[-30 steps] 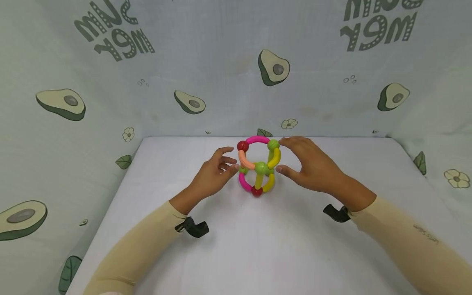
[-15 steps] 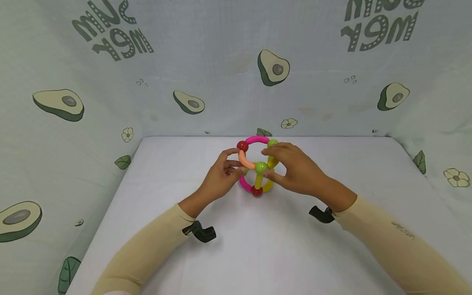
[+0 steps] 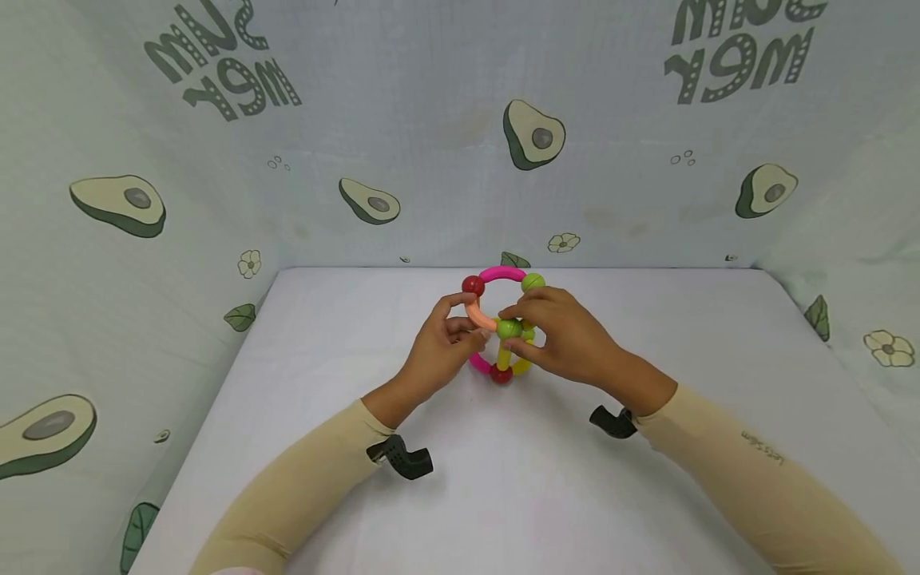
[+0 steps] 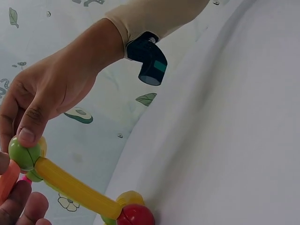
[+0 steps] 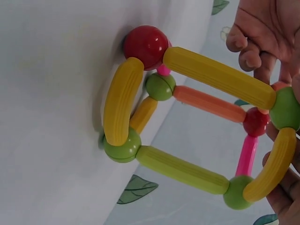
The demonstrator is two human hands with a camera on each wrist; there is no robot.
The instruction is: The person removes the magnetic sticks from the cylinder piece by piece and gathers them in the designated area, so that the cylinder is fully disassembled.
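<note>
A cube-like frame of a ball-and-stick building toy stands on the table, with red (image 3: 501, 374) and green balls joined by coloured rods. My left hand (image 3: 447, 343) is at its left side, thumb and index finger around the orange curved rod (image 3: 480, 315). My right hand (image 3: 571, 334) pinches the near top green ball (image 3: 509, 329) between thumb and fingers. The thumb on this green ball (image 4: 24, 153) shows in the left wrist view. An upright yellow rod (image 5: 220, 77) links it to a lower red ball (image 5: 146, 47). The right hand partly covers the upper right curved yellow rod (image 5: 272, 166).
A white cloth-covered table (image 3: 474, 479) lies under the toy. Behind and beside it hangs a pale cloth (image 3: 446, 144) printed with avocados, leaves and lettering. Black wrist cameras (image 3: 408, 459) stick out from both sleeves, below the hands.
My right hand has moved left from beside the frame onto the near top green ball. My left hand has come right onto the orange rod. The frame has stayed in place.
</note>
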